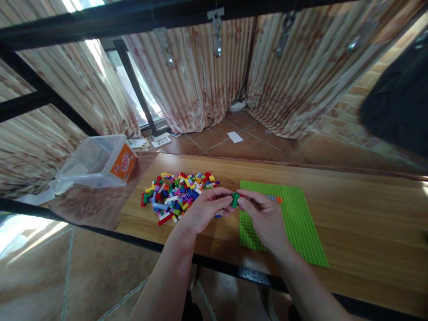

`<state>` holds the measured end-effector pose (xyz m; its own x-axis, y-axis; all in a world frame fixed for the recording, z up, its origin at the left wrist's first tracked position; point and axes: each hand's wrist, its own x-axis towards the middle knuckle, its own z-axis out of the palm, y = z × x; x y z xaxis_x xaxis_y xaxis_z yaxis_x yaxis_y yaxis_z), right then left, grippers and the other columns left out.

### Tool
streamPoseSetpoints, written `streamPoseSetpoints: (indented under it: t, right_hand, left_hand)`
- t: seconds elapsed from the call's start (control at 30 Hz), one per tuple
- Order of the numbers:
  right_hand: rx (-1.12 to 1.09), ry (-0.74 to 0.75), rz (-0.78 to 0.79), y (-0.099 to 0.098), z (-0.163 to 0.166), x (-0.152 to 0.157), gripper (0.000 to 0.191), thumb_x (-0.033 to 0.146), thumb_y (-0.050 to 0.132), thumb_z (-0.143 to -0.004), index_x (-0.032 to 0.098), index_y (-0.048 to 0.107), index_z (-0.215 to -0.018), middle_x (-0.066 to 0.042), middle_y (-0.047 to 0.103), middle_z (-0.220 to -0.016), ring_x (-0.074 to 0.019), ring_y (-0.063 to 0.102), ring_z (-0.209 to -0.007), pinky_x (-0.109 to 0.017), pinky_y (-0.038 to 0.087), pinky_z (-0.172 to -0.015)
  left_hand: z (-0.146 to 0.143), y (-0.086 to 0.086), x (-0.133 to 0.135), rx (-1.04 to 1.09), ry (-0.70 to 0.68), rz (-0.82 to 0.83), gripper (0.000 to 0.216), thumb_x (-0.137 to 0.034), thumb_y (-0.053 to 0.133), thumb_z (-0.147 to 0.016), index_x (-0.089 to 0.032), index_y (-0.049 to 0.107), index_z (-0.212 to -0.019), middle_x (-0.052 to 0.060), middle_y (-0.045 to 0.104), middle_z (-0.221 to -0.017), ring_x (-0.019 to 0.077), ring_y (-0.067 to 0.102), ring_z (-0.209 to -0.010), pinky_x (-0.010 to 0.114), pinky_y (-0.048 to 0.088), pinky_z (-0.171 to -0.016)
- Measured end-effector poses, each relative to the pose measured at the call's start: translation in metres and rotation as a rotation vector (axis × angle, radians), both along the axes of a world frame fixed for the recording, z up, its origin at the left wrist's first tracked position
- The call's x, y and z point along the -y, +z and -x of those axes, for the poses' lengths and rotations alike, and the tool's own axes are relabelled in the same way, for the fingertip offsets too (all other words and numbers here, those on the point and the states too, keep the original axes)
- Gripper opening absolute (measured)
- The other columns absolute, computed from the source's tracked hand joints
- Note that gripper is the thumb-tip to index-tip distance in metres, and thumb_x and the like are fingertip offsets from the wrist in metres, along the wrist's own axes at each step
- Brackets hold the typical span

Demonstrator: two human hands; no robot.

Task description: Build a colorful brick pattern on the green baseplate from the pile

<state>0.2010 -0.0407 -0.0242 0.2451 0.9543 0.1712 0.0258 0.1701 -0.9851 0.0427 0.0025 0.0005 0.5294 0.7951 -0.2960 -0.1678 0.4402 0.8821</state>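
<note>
Between my two hands is a small green toy brick (pixel 235 199), with a bit of red showing beside it. My left hand (pixel 210 207) pinches it from the left, above the bare wood by the loose bricks. On the other side, the fingers of my right hand (pixel 264 216) close on the same piece, over the left part of a bright green baseplate (pixel 301 223). Grey and orange bricks (pixel 278 199) sit on the baseplate, partly hidden behind my right hand. A heap of mixed coloured bricks (pixel 177 196) lies to the left of my left hand.
A clear plastic box (pixel 96 162) with an orange label stands left of the wooden tabletop (pixel 368 218). The table's dark front edge (pixel 240 271) runs below my forearms. Behind the table are striped curtains (pixel 207 80) and a tiled floor with papers. A black metal bar crosses overhead.
</note>
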Motion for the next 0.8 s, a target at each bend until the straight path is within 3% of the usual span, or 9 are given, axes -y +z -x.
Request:
streamPoseSetpoints:
  t: [0.17,0.3,0.53,0.7,0.8]
  right_hand:
    - [-0.011,0.015,0.034,-0.002,-0.002,-0.001,0.020,0.035,0.072,-0.077,0.024,0.077,-0.092,-0.004,0.077,-0.088,-0.0191,0.070,-0.079,-0.037,0.058,-0.076]
    - [-0.005,-0.002,0.083,-0.006,-0.005,-0.003,0.022,0.036,0.074,-0.074,0.022,0.077,-0.091,-0.005,0.078,-0.089,-0.0212,0.072,-0.082,-0.040,0.059,-0.080]
    - [0.119,-0.094,0.102,-0.013,-0.005,-0.003,0.024,0.041,0.073,-0.075,0.019,0.077,-0.085,-0.008,0.078,-0.083,-0.0218,0.071,-0.073,-0.039,0.058,-0.074]
    - [0.257,-0.097,0.129,-0.022,-0.002,-0.006,0.028,0.043,0.068,-0.078,0.018,0.077,-0.087,-0.008,0.077,-0.079,-0.0208,0.070,-0.065,-0.036,0.057,-0.064]
    - [0.426,-0.084,0.102,-0.028,0.005,-0.007,0.027,0.042,0.064,-0.081,0.019,0.077,-0.087,-0.009,0.078,-0.084,-0.0230,0.071,-0.073,-0.038,0.057,-0.071]
  left_hand:
    - [-0.007,-0.003,0.003,-0.050,-0.049,-0.214,0.028,-0.024,0.075,-0.073,-0.015,0.071,-0.100,0.002,0.070,-0.083,0.0120,0.062,-0.073,0.024,0.047,-0.070]
    - [-0.017,-0.010,0.005,-0.133,0.010,-0.413,0.018,-0.012,0.067,-0.076,-0.014,0.073,-0.092,0.003,0.072,-0.082,0.0148,0.064,-0.079,0.026,0.049,-0.078]
    - [-0.026,-0.021,0.014,-0.443,0.151,-0.614,0.012,-0.019,0.064,-0.082,-0.017,0.073,-0.089,0.005,0.074,-0.089,0.0191,0.066,-0.083,0.030,0.051,-0.079]
    - [-0.007,-0.022,0.001,-0.598,0.204,-0.639,0.006,-0.018,0.063,-0.081,-0.017,0.068,-0.082,0.004,0.072,-0.084,0.0188,0.065,-0.081,0.030,0.051,-0.078]
    - [0.010,-0.018,-0.010,-0.583,0.316,-0.551,0.010,-0.020,0.058,-0.085,-0.018,0.066,-0.090,0.004,0.072,-0.088,0.0188,0.067,-0.083,0.029,0.053,-0.077]
